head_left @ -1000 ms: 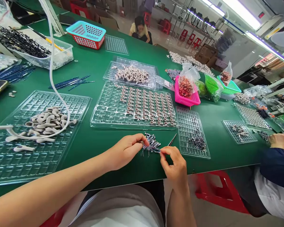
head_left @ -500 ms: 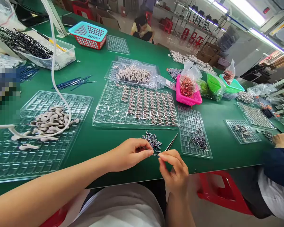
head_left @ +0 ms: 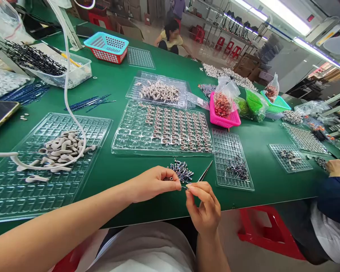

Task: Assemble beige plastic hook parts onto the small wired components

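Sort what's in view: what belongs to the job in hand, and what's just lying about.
Likely in the job:
small thin part between left hand and right hand
pile of small dark parts just beyond
tweezers near the pile
partly filled tray, probably

Seemingly just lying about:
blue basket
pink basket
dark blue strips

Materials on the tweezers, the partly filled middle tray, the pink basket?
Tweezers: likely polished metal, given slim prongs with bright glints. Tray: probably clear, glossy plastic; green table shows through, with sharp highlights. Pink basket: likely moulded plastic, fairly smooth, evenly coloured.
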### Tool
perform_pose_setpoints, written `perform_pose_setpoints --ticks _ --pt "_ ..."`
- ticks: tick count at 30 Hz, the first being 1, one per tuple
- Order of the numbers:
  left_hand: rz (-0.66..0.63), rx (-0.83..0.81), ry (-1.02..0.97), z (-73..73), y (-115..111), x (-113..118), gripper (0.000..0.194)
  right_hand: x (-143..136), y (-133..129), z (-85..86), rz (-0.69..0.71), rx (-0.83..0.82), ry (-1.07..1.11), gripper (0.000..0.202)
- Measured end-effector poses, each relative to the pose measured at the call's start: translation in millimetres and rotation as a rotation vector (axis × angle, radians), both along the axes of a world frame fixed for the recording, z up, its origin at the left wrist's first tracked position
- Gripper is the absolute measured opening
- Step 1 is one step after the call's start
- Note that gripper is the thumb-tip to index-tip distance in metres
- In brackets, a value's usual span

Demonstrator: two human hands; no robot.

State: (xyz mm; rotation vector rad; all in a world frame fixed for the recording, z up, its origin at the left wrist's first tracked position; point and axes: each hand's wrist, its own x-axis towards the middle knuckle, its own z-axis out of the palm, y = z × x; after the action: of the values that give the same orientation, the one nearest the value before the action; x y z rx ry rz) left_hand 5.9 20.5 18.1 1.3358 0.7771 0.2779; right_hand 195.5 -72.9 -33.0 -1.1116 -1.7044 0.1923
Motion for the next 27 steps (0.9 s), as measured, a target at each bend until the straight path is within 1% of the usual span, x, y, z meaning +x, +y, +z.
perform_pose_setpoints --ticks 4,6,9,14,20,25,27 --pt "0.012 0.036 0.016 0.4 -0.2 0.4 0.028 -1.1 -2.0 0.3 -0.042 -0.144 0.058 0.032" --pt "0.014 0.033 0.018 1.3 -0.3 0.7 0.028 -1.8 -1.8 0.2 -0.057 -0.155 0.051 0.027" --pt "0.029 0.011 0.004 2.1 -0.9 1.0 0.027 -3.5 -1.4 -0.8 -0.082 -0.14 0.029 0.023" --pt "0.043 -0.115 -0.048 -1.1 -2.6 0.6 0.027 -5.4 -2.3 -2.5 -0.062 -0.142 0.029 0.022" --pt "0.049 -0.208 -0.062 -3.5 -2.0 0.7 0.03 -5.5 -2.0 -2.8 -0.066 -0.164 0.046 0.018" --pt "0.072 -0.362 -0.147 -4.2 -2.8 0.9 0.035 -3.6 -0.3 -1.0 -0.043 -0.208 0.112 0.015" --pt "0.082 -0.4 -0.176 -3.8 -3.4 1.5 0.037 -2.8 0.2 -0.1 -0.025 -0.221 0.149 0.014"
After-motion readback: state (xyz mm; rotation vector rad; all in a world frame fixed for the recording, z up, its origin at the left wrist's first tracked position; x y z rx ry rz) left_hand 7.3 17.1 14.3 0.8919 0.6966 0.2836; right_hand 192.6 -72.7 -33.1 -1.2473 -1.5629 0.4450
